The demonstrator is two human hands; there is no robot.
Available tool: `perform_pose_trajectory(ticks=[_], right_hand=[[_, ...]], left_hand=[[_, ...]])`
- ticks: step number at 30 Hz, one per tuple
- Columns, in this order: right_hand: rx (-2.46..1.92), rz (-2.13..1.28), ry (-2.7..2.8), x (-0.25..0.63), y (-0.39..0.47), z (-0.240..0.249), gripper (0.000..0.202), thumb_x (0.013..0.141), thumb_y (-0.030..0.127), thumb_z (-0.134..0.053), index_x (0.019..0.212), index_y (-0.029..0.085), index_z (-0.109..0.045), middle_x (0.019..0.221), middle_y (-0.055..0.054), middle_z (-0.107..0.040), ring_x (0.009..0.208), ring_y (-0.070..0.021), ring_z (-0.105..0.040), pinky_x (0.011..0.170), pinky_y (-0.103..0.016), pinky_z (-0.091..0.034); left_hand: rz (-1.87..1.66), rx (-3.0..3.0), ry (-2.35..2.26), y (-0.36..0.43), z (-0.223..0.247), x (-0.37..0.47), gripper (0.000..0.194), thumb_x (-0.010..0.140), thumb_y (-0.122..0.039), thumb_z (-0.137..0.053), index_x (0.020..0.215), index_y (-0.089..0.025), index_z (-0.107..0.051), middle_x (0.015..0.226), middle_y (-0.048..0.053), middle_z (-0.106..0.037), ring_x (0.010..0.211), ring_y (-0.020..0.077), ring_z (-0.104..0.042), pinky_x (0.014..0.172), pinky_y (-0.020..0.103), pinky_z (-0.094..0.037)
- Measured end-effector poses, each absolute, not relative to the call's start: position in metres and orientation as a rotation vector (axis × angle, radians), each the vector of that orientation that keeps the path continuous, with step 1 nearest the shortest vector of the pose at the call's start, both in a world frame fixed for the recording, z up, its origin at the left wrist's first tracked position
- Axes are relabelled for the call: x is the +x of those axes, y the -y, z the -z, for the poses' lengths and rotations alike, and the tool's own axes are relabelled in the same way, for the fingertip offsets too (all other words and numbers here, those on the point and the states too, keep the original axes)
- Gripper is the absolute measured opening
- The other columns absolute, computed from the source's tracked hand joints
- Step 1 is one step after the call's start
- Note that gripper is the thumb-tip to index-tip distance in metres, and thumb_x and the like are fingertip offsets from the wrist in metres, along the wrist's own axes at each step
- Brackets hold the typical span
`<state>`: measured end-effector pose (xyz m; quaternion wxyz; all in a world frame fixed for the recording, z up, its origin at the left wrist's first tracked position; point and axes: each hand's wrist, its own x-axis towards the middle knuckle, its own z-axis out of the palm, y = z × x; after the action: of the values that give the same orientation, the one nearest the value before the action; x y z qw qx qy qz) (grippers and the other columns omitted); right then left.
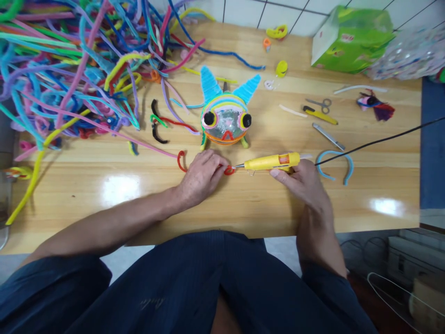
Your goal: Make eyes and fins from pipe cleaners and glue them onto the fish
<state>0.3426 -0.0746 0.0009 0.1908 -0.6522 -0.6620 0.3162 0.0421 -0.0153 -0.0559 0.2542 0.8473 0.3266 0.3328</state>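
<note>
My left hand (203, 176) pinches a red pipe cleaner (229, 170) low over the table; one curled end shows at its fingertips and another curl sticks out on its left. My right hand (302, 178) grips a yellow hot glue gun (269, 162), its metal nozzle touching or nearly touching the red curl. Just beyond stands an animal figure (226, 118) wrapped in pipe cleaners, with blue pointed ears, black round eyes and a clear, shiny face.
A heap of coloured pipe cleaners (69, 69) covers the back left. Scissors (325, 105), a yellow cutter (320, 114) and a silver cutter (327, 136) lie right of the figure. A black cord (382, 140) runs right. A green box (352, 39) stands behind, and a blue pipe cleaner (349, 162) lies nearby.
</note>
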Motion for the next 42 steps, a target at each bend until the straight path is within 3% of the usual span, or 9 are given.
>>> perform_pose_trajectory(ticks=[14, 24, 42], right_hand=[[-1.773, -0.812, 1.906, 0.3368, 0.074, -0.0007, 0.039, 0.096, 0.056, -0.067, 0.074, 0.024, -0.061, 0.064, -0.001, -0.06, 0.059, -0.0189, -0.054, 0.059, -0.034, -0.037], [-1.821, -0.821, 1.913, 0.3398, 0.0751, 0.002, 0.039, 0.094, 0.055, -0.068, 0.073, 0.024, -0.061, 0.064, -0.001, -0.059, 0.059, -0.0193, -0.053, 0.059, -0.035, -0.038], [-1.849, -0.784, 1.933, 0.3428, 0.0781, 0.0065, 0.044, 0.095, 0.058, -0.068, 0.07, 0.024, -0.055, 0.063, 0.0, -0.054, 0.059, -0.0172, -0.048, 0.059, -0.034, -0.034]], left_hand=[[-1.103, 2.329, -0.774, 0.0151, 0.0545, 0.0455, 0.012, 0.101, -0.011, -0.069, 0.097, -0.021, -0.063, 0.087, 0.001, -0.074, 0.08, 0.0152, -0.068, 0.076, 0.029, -0.055], [-1.084, 2.282, -0.757, 0.0176, 0.0536, 0.0462, 0.014, 0.101, -0.007, -0.067, 0.097, -0.02, -0.063, 0.085, 0.001, -0.072, 0.078, 0.0132, -0.068, 0.07, 0.025, -0.056], [-1.077, 2.233, -0.757, 0.0172, 0.0553, 0.0467, 0.013, 0.1, -0.006, -0.069, 0.098, -0.019, -0.067, 0.094, 0.003, -0.075, 0.087, 0.0124, -0.074, 0.076, 0.022, -0.06]])
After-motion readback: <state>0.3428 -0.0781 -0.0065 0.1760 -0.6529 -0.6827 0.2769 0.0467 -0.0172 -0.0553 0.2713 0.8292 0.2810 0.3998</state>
